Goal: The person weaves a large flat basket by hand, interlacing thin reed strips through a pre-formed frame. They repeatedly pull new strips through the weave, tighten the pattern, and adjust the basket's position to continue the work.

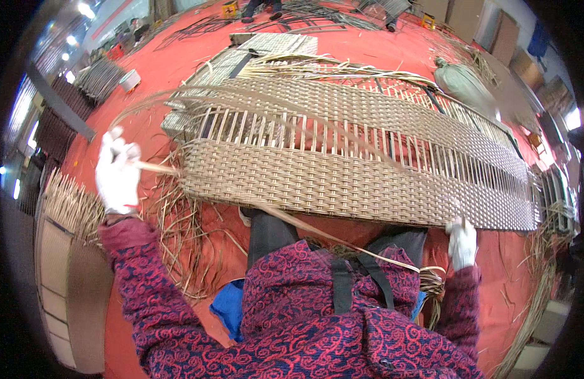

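Note:
A long woven wicker panel lies across in front of me, its lower band tightly woven and its middle showing bare upright slats. My left hand, in a white glove, is raised at the panel's left end and grips a tan wicker strip that loops up and over the panel. My right hand, also gloved in white, rests at the panel's lower right edge, closed around the strip's other part, which runs across my lap.
Loose wicker strands lie on the red floor at the left. A woven piece with upright ends stands at my left. More woven panels and a sack lie behind. Metal frames are stacked far left.

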Motion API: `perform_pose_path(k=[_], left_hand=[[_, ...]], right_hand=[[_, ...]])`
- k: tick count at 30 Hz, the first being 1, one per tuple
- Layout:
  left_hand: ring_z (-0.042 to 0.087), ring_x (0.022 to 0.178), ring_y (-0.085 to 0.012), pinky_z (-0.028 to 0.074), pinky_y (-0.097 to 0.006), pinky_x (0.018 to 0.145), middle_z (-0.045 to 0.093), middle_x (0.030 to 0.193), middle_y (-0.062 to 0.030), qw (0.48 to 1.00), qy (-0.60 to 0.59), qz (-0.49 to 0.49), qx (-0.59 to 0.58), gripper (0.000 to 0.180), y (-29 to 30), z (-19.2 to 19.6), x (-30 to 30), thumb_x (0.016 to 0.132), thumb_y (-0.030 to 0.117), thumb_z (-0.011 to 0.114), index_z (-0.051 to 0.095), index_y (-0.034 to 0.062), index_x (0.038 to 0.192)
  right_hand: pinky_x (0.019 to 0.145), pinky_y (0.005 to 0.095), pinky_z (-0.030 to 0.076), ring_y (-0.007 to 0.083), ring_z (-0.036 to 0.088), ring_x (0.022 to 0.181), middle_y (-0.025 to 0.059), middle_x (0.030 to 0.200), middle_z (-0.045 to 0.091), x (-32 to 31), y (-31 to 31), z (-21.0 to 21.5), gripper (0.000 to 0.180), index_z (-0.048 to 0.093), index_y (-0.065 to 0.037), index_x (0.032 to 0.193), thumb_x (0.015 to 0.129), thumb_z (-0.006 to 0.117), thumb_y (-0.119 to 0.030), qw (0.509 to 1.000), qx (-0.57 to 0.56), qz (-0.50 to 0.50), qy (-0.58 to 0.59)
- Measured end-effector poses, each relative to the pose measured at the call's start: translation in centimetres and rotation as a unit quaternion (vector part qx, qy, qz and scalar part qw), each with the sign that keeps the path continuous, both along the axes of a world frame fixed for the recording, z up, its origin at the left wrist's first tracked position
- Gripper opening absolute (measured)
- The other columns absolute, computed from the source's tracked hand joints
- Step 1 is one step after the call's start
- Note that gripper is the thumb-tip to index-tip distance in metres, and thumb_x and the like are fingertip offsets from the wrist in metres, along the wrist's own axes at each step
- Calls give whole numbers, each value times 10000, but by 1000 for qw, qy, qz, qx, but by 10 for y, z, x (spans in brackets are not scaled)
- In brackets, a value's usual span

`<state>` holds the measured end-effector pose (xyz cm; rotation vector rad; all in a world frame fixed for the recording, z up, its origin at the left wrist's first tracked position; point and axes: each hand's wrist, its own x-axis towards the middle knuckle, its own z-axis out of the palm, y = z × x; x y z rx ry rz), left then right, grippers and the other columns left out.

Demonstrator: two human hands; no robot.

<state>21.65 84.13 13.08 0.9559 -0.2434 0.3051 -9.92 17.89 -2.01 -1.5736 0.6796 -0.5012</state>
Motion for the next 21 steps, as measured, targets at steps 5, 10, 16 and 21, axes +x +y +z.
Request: perform_pose_path(k=[5, 10, 16, 21], left_hand=[[600, 973, -128, 540, -332, 869, 657, 1263, -15, 918, -14, 277, 284, 327, 163, -2, -2, 1059, 232, 533, 654, 83, 1324], [670, 973, -187, 535, -317, 880, 730, 1110, -115, 659, 104, 544, 509, 377, 340, 89, -55, 1048, 295, 562, 687, 25, 1280], [640, 1212, -343, 477, -429, 1036, 664, 1354, -127, 317, 137, 657, 670, 472, 360, 209, -151, 1071, 460, 439, 629, 159, 1381], [650, 1144, -280, 564, -464, 874, 684, 1187, -55, 59, 104, 465, 877, 305, 207, 154, -138, 914, 202, 652, 686, 208, 1216]], right_hand=[[634, 271, 408, 82, 485, 698, 10, 789, 559, 145, 103, 164, 210, 675, 7, 951, 1016, 594, -176, 932, -228, 223, -170], [533, 264, 355, 54, 428, 588, -50, 695, 508, 226, 208, 288, 200, 721, -32, 1069, 1026, 614, -195, 775, -432, 212, -409], [649, 414, 530, 345, 696, 730, 147, 817, 688, 271, 266, 281, 138, 694, -97, 1051, 980, 643, -204, 685, -567, 214, -404], [579, 483, 523, 362, 680, 662, 132, 698, 653, 276, 306, 196, 201, 650, -112, 961, 982, 605, -307, 682, -593, 327, -276]])
